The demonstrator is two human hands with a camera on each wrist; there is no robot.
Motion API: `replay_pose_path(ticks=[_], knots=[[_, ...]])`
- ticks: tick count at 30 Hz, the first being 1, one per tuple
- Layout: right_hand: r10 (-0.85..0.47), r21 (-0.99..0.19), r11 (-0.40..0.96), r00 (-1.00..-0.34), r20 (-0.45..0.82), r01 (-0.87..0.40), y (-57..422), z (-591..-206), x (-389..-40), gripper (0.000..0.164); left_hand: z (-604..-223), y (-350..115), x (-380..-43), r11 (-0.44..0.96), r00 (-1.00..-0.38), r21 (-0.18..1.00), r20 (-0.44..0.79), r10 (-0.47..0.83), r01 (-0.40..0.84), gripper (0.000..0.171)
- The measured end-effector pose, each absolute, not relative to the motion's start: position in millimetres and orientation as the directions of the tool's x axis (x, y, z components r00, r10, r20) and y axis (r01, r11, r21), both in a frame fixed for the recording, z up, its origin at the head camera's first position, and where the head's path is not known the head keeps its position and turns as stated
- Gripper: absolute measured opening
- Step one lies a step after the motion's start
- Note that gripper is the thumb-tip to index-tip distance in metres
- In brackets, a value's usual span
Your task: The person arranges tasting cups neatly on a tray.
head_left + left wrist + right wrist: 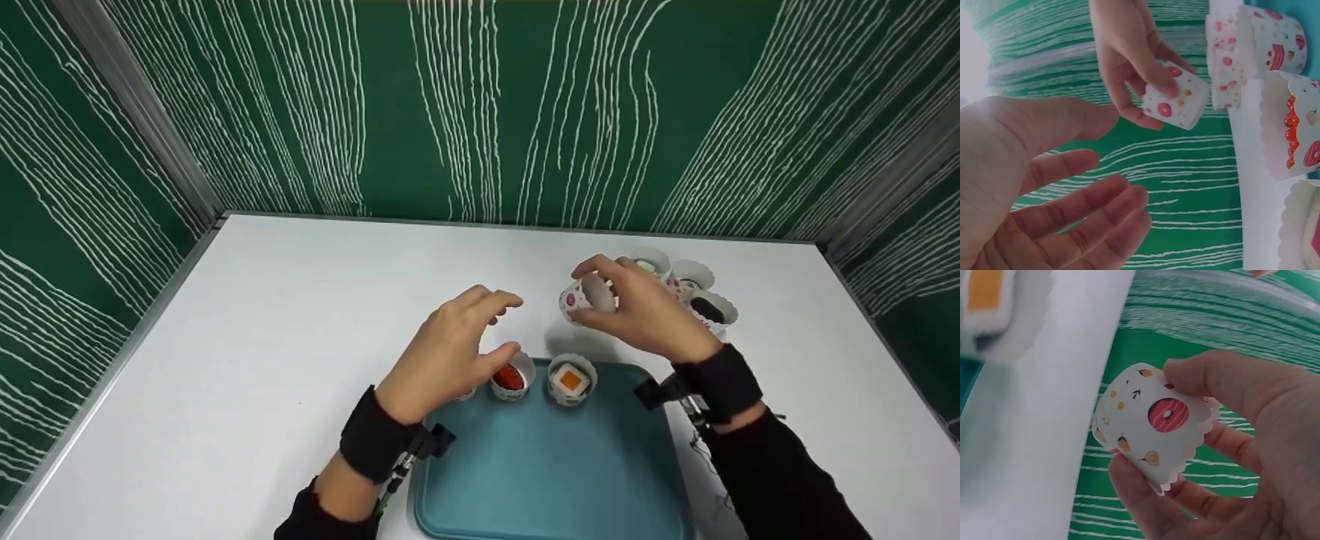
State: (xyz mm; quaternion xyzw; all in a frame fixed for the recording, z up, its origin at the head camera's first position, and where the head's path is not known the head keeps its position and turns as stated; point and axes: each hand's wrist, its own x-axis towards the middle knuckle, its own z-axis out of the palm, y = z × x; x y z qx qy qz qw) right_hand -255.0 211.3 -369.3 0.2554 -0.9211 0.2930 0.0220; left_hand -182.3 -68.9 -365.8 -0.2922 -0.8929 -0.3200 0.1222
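My right hand (649, 311) pinches a white paper baking cup (1140, 422) with a pink doughnut print. This cup is tipped on its side above the table, its scalloped mouth turned toward the palm. To its left, my left hand (450, 352) hangs over the tray's back left corner, thumb and fingers spread apart with nothing between them. Below the hands, on the back edge of the teal tray (555, 465), stand a cup with a glossy red piece (510, 377) and a cup with a white-and-orange piece (570, 381). Another cup (466, 394) is mostly hidden behind my left hand.
Behind my right hand, more paper cups cluster on the white table (225, 360): one (651, 261) with something pale, a middle one (691, 274), and one with a dark piece (709, 309). Green walls (420, 172) with white wavy lines border the table.
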Motion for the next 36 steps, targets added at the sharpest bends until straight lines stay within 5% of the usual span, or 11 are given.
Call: replay_pose_path(ticks=[15, 36], knots=[[-0.467, -0.624, 0.615, -0.860, 0.205, -0.482, 204, -361, -210, 0.048, -369, -54, -176, 0.575, -0.775, 0.519, 0.427, 0.466, 0.632, 0.047], [-0.482, -0.718, 0.533, -0.858, 0.179, -0.448, 202, -365, -190, 0.054, -375, -41, -174, 0.474, -0.733, 0.562, 0.476, 0.486, 0.678, 0.029]])
